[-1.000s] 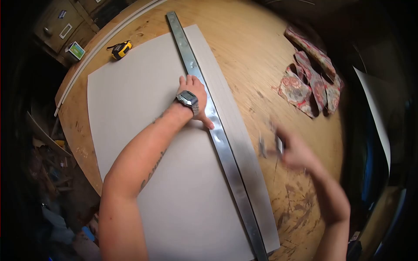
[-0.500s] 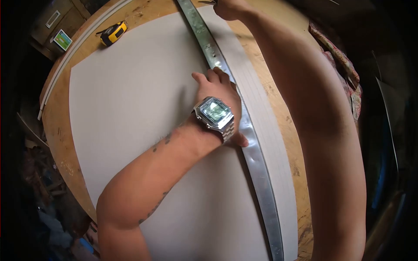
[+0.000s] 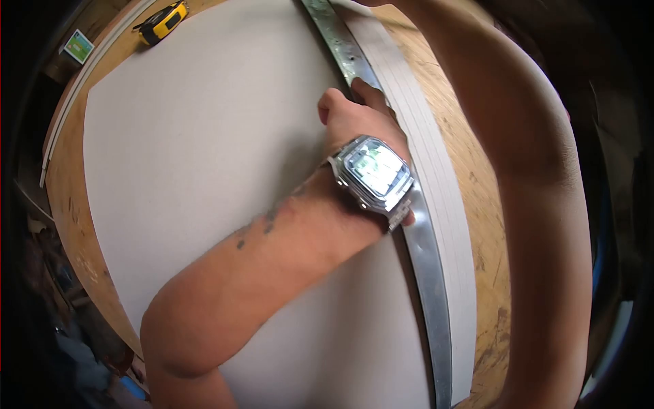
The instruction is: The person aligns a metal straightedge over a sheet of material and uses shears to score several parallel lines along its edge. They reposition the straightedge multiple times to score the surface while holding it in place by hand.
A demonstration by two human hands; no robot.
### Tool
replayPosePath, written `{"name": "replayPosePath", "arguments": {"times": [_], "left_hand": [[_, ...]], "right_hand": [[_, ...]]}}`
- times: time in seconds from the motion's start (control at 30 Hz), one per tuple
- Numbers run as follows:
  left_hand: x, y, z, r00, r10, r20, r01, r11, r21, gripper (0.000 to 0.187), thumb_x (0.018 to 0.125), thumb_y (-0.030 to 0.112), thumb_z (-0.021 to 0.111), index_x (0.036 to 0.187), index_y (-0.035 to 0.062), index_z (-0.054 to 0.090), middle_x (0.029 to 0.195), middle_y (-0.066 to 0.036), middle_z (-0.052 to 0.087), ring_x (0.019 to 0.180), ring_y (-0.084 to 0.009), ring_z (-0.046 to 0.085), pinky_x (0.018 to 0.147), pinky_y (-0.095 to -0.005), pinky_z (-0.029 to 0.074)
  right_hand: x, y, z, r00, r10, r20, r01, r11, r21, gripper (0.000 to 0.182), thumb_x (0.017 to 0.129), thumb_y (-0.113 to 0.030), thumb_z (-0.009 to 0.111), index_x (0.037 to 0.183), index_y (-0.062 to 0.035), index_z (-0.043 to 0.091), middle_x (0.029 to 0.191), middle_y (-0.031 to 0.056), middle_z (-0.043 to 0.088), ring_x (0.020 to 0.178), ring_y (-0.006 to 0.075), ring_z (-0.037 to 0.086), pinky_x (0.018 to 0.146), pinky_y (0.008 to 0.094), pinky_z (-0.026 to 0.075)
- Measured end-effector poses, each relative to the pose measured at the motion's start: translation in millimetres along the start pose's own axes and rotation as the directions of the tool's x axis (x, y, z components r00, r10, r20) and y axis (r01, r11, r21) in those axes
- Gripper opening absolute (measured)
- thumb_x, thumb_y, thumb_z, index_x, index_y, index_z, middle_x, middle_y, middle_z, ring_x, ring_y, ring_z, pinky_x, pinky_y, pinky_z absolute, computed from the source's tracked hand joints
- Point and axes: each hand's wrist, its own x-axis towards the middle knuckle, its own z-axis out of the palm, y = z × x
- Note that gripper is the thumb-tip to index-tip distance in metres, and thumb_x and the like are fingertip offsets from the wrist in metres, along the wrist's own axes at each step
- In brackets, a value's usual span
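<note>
A long metal strip (image 3: 432,279) runs from the top centre to the bottom right over a large pale grey sheet (image 3: 184,136). My left hand (image 3: 361,123), with a silver watch on its wrist, presses down on the strip and holds it, fingers bent over it and the thumb tip lower down by the watch band. Beyond the strip, thin parallel lines run along the sheet's right part. My right forearm reaches up along the right side; its hand lies past the top edge of the view, so what it holds is hidden.
A yellow and black tape measure (image 3: 162,24) lies on the wooden table (image 3: 490,204) at the upper left. Beside it a pale thin strip (image 3: 88,71) follows the table's left edge. A small green and white box (image 3: 78,46) is at the far left.
My right hand, with a thin dark tool in it, has gone out of view at the top. The view has shifted, and my left hand's fingers look more bent on the strip.
</note>
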Motion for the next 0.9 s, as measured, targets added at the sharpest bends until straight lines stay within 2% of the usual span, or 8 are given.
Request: {"name": "replayPosePath", "arguments": {"times": [0.2, 0.3, 0.37, 0.5, 0.63, 0.77, 0.87, 0.9], "left_hand": [[0.7, 3.9, 4.1, 0.996, -0.090, -0.030, 0.089, 0.996, -0.030, 0.122, 0.053, 0.079, 0.074, 0.131, -0.0113, 0.050, 0.143, -0.029, 0.039, 0.118, -0.0326, 0.058, 0.097, -0.0498, 0.042], [0.0, 5.8, 3.7, 0.990, -0.143, -0.011, 0.142, 0.987, -0.069, 0.125, 0.053, 0.081, 0.073, 0.132, -0.0116, 0.048, 0.146, -0.027, 0.037, 0.118, -0.0299, 0.058, 0.096, -0.0488, 0.042], [-0.9, 3.7, 2.6, 0.994, -0.098, 0.052, 0.100, 0.994, -0.040, 0.134, 0.050, 0.082, 0.074, 0.142, -0.0083, 0.037, 0.154, -0.026, 0.027, 0.122, -0.0247, 0.057, 0.094, -0.0469, 0.041], [-1.1, 12.7, -8.9, 0.970, -0.224, 0.097, 0.224, 0.975, 0.014, 0.140, 0.046, 0.084, 0.074, 0.145, -0.0061, 0.032, 0.157, -0.023, 0.025, 0.126, -0.0255, 0.055, 0.096, -0.0492, 0.041], [3.6, 15.5, -7.8, 0.966, -0.235, 0.108, 0.232, 0.972, 0.044, 0.141, 0.045, 0.083, 0.075, 0.145, -0.0062, 0.032, 0.157, -0.023, 0.025, 0.134, -0.0252, 0.047, 0.097, -0.0513, 0.040], [12.1, 19.9, -7.5, 0.956, -0.262, 0.131, 0.254, 0.964, 0.078, 0.143, 0.044, 0.082, 0.076, 0.146, -0.0071, 0.030, 0.158, -0.020, 0.024, 0.138, -0.0260, 0.042, 0.102, -0.0548, 0.036], [16.2, 29.0, -15.1, 0.926, -0.326, 0.192, 0.312, 0.945, 0.099, 0.144, 0.043, 0.080, 0.079, 0.147, -0.0057, 0.028, 0.158, -0.020, 0.023, 0.133, -0.0294, 0.048, 0.106, -0.0549, 0.032], [16.4, 33.4, -22.1, 0.911, -0.346, 0.225, 0.330, 0.938, 0.108, 0.144, 0.041, 0.079, 0.080, 0.146, -0.0041, 0.029, 0.155, -0.019, 0.028, 0.132, -0.0300, 0.049, 0.106, -0.0552, 0.032]], "right_hand": [[-90.1, 29.5, -31.8, 0.947, -0.282, 0.154, 0.297, 0.951, -0.089, 0.026, 0.090, -0.013, 0.053, 0.111, -0.0057, 0.066, 0.082, 0.0186, 0.070, 0.074, 0.0345, 0.068, 0.070, 0.0458, 0.053], [-185.7, 23.0, -53.8, 0.899, -0.323, 0.297, 0.340, 0.940, -0.009, 0.033, 0.088, -0.006, 0.052, 0.120, -0.0052, 0.062, 0.086, 0.0176, 0.069, 0.074, 0.0360, 0.068, 0.074, 0.0477, 0.054], [-245.5, 27.6, -54.2, 0.901, -0.393, 0.181, 0.361, 0.913, 0.188, 0.024, 0.083, 0.000, 0.050, 0.106, -0.0001, 0.057, 0.082, 0.0180, 0.066, 0.069, 0.0347, 0.067, 0.064, 0.0439, 0.056], [-350.0, -1.6, -103.7, 0.820, -0.222, 0.527, 0.169, 0.974, 0.148, 0.026, 0.090, -0.004, 0.052, 0.116, -0.0035, 0.047, 0.080, 0.0152, 0.061, 0.067, 0.0303, 0.068, 0.052, 0.0425, 0.056], [-455.7, -0.4, -124.7, 0.725, -0.244, 0.645, 0.203, 0.969, 0.138, 0.042, 0.090, -0.004, 0.053, 0.130, -0.0030, 0.043, 0.080, 0.0144, 0.058, 0.060, 0.0292, 0.064, 0.050, 0.0407, 0.054], [-506.3, -13.7, -134.4, 0.912, -0.176, 0.371, 0.112, 0.976, 0.186, 0.052, 0.086, -0.006, 0.057, 0.135, -0.0054, 0.041, 0.085, 0.0136, 0.057, 0.066, 0.0307, 0.061, 0.056, 0.0416, 0.053], [-618.4, -80.7, -120.3, 0.927, -0.036, 0.372, -0.179, 0.830, 0.528, 0.053, 0.090, -0.011, 0.055, 0.141, -0.0095, 0.039, 0.087, 0.0134, 0.055, 0.073, 0.0324, 0.062, 0.062, 0.0426, 0.053], [-646.8, -96.9, -107.6, 0.887, -0.009, 0.462, -0.234, 0.852, 0.467, 0.054, 0.090, -0.009, 0.054, 0.142, -0.0087, 0.039, 0.091, 0.0137, 0.055, 0.077, 0.0316, 0.062, 0.066, 0.0425, 0.053]]}}
